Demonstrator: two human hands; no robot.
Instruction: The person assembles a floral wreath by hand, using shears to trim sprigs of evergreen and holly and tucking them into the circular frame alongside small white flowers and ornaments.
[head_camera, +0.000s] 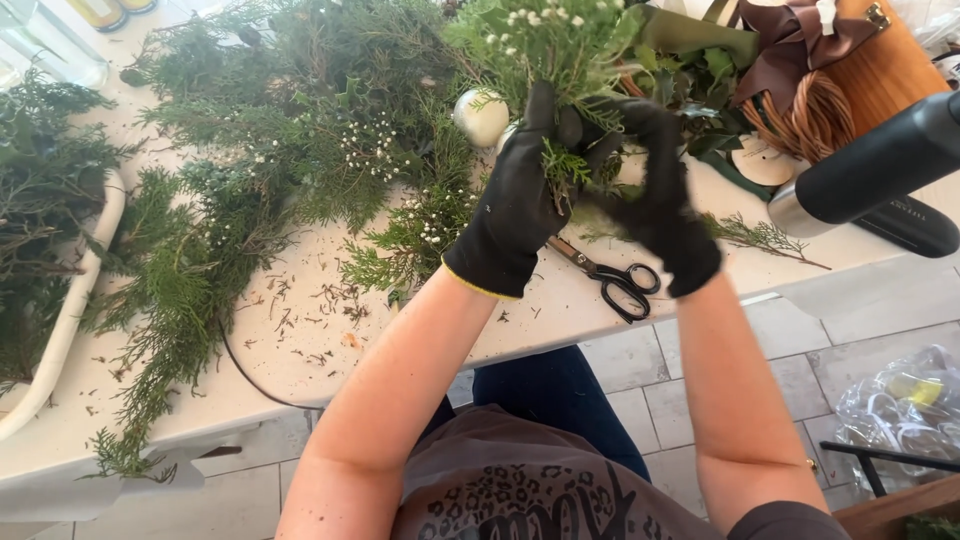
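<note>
Both my hands wear black gloves and meet above the white table (300, 350). My left hand (515, 205) is closed around the stems of a small bundle of evergreen sprigs with tiny white flowers (545, 40). My right hand (655, 200) grips the same bundle from the right side, fingers curled over the stems. Black-handled scissors (615, 280) lie on the table just under my hands. A pale round ornament (480, 117) sits just left of the bundle.
Loose cedar branches (250, 160) cover the left and middle of the table. A white tray of greenery (60, 300) sits far left. A dark cylinder (870, 165), a wicker item with brown ribbon (800, 90) and a plastic bag on the floor (900, 405) lie right.
</note>
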